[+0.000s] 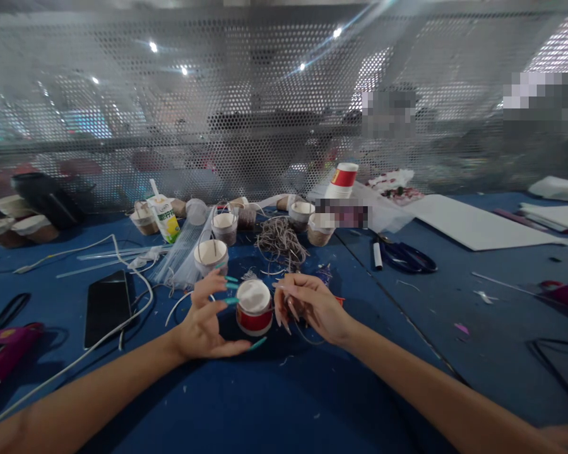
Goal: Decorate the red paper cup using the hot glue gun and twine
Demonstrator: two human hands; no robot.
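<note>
Left hand [208,321] spread wide, fingertips touching red cup [254,307] on blue worktop [284,397]. Right hand [307,306] pinches thin string at cup's right side; phone [106,306] far left.

Upturned red-banded paper cup [254,308] on table

Whatever was pinched in the right hand [307,302] was too thin to be made out, and the cup's [254,307] right side was covered by those fingers. Both forearms were cut off at the bottom edge. Everything behind the mesh screen [265,113] was blurred out. The pink tool [2,353] was clipped by the left edge.
</note>
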